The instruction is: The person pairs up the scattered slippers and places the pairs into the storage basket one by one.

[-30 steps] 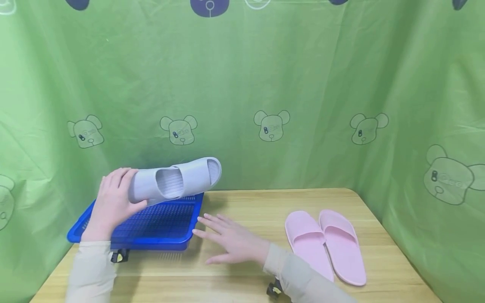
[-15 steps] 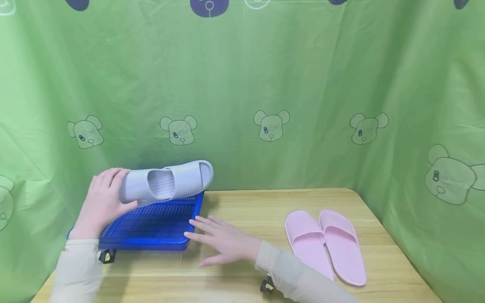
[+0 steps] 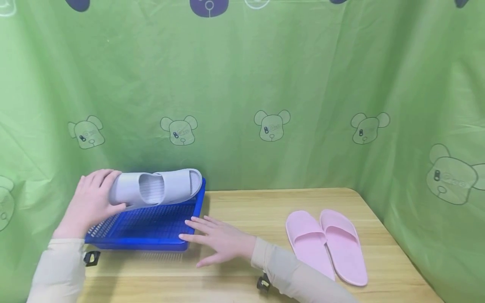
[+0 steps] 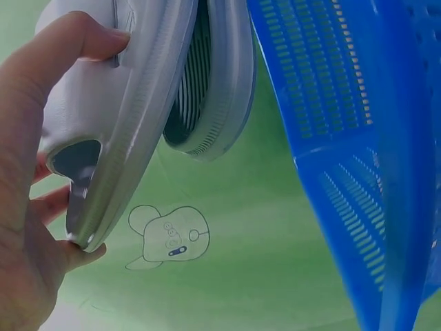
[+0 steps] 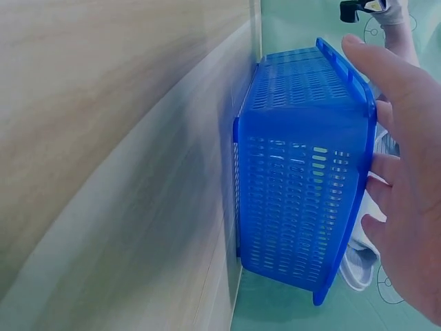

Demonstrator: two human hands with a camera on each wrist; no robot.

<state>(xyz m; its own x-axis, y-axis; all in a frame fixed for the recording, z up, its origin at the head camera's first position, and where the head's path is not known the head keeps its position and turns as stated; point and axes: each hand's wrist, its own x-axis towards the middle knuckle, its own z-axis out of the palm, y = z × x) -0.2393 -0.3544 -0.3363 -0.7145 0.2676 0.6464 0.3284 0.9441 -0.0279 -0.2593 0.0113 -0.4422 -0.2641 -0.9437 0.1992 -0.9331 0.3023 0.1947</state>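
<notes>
A: Locate the pale grey slippers (image 3: 176, 185) by clock face in the head view.

B: Between 8 and 9 o'clock, raised over the rear of the blue basket (image 3: 144, 243). The exposed open toe points to about 3 o'clock. Contact with the rim cannot be told.

A: What has changed over the last second?

B: The slippers have shifted lower and leftward, between 8 and 9 o'clock, uncovering the basket's rear corner. The left sleeve (image 3: 58, 265) now covers the front corner at the basket's 8 o'clock, visible earlier.

A: State of the hands?

B: The left hand (image 3: 89, 200) grips the slippers at one end; its wrist view shows the thumb on one side and fingers around the other. The right hand (image 3: 221, 240), near 6 o'clock, is spread wide and holds nothing. It has slid slightly toward 9 o'clock, its index fingertip now overlapping the basket's rim; whether it touches cannot be told.

A: And what is unchanged?

B: The basket keeps its place on the worktop (image 3: 257, 202), as do the pink slippers (image 3: 342, 248), side by side between 4 and 5 o'clock.
</notes>
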